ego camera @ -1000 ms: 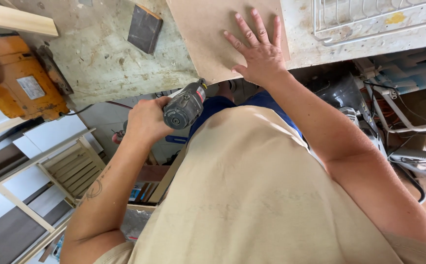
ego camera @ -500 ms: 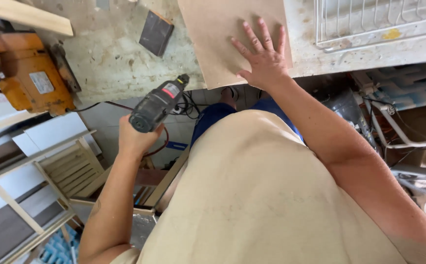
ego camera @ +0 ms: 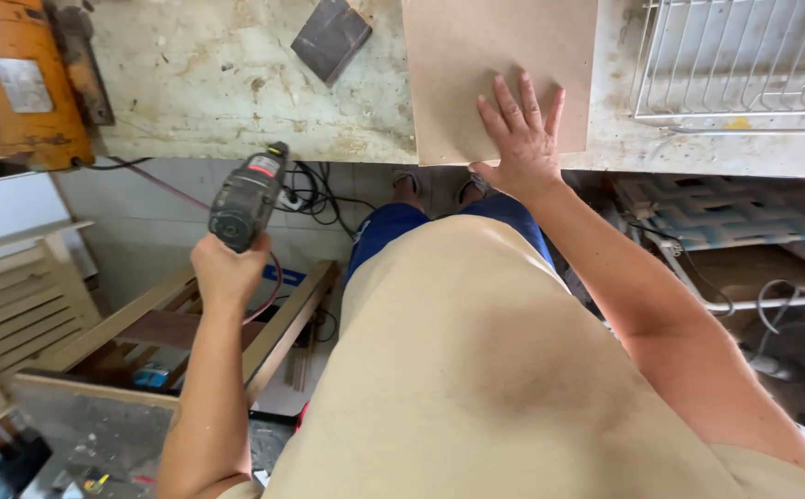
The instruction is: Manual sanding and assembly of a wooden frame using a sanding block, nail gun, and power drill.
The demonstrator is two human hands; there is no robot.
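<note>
The left hand [ego camera: 227, 273] has its grip closed around a power drill [ego camera: 249, 196], held off the front edge of the surface [ego camera: 218, 83]. The right hand [ego camera: 523, 139] lies flat, fingers spread, on a brown board [ego camera: 476, 55] that overhangs that edge. A dark block [ego camera: 330, 37] lies left of the board, an orange machine [ego camera: 19, 83] sits at the left end, and a white wire rack [ego camera: 744, 60] to the right. Against half a second ago, the drill points more steeply at the edge.

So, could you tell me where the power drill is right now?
The power drill is in the left hand, left of the brown board, just below the workbench edge.
</note>
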